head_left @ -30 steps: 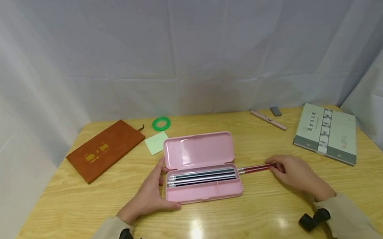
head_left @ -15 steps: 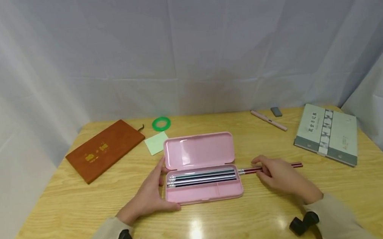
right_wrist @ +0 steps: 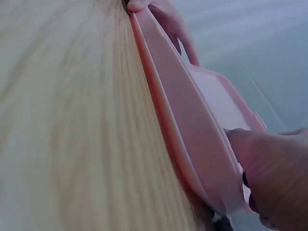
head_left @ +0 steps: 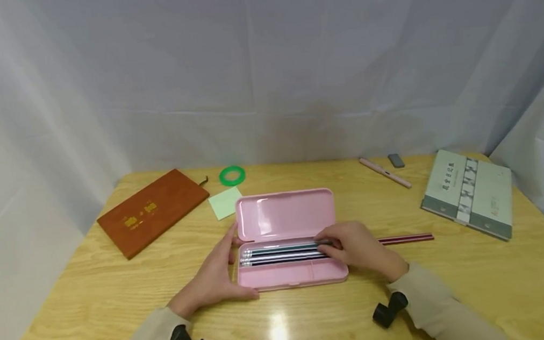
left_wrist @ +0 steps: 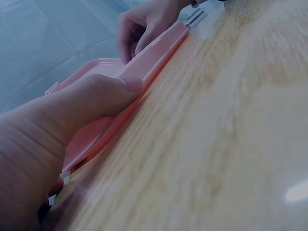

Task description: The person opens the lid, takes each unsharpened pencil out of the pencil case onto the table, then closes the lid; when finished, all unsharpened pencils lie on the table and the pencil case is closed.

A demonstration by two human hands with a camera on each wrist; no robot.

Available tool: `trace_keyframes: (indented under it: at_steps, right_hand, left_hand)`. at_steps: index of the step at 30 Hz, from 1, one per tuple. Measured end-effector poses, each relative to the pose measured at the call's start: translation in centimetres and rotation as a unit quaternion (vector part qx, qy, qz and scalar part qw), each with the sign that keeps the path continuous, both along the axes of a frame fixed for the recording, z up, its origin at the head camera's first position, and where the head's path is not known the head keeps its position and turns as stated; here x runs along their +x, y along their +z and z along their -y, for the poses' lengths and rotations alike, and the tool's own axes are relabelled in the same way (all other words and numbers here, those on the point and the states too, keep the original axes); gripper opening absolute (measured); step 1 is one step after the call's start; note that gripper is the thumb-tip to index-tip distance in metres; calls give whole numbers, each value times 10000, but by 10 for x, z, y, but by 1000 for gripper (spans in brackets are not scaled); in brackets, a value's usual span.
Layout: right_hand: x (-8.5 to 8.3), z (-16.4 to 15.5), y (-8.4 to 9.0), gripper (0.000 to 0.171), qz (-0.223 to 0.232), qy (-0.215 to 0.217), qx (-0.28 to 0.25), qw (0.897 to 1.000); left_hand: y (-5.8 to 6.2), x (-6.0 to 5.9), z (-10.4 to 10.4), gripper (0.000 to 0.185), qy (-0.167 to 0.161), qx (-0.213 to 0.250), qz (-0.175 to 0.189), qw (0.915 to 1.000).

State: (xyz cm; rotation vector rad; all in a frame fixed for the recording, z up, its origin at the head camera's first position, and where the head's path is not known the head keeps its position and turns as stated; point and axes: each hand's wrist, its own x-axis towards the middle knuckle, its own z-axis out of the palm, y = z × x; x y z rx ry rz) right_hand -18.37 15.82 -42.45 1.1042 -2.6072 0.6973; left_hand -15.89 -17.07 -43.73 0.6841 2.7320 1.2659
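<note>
A pink pencil case (head_left: 273,275) lies on the table with its lid (head_left: 285,214) raised at the back. Several dark and silvery pencils (head_left: 279,254) fill its long rear compartment. Around the case's left end, my left hand (head_left: 211,279) holds it, thumb along the front wall and fingers at the back left. My right hand (head_left: 358,247) reaches over the right end; its thumb and forefinger pinch at the pencils' ends, partly hidden by the hand. Red pencils (head_left: 406,239) lie on the table right of the case, passing behind this hand.
A brown notebook (head_left: 154,212) lies at left, beside a green tape ring (head_left: 232,176) and pale green sticky notes (head_left: 224,203). At the back right are a pink pen (head_left: 384,172), a grey eraser (head_left: 396,161) and a pale green notebook (head_left: 468,193).
My right hand has let go of the red pencils, slid left along them and reached the pencils in the case. The red pencils stay on the table. My left hand keeps its place.
</note>
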Motion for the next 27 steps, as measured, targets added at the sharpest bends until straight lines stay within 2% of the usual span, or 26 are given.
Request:
trace_keyframes:
  at_steps: [10, 19, 23, 27]
  right_hand:
    - [2, 26, -1, 16, -9, -122, 509, 9986]
    - [1, 32, 15, 17, 651, -389, 841, 9936]
    - [0, 33, 16, 16, 671, -283, 821, 9940]
    - [-1, 33, 13, 13, 631, -125, 583, 9962]
  left_hand:
    - [-1, 5, -2, 143, -3, -117, -2, 9999]
    - [0, 0, -3, 141, -72, -46, -45, 10000]
    - [0, -1, -3, 141, -73, -65, -96, 9999]
    - [1, -1, -2, 142, -9, -56, -146, 9999]
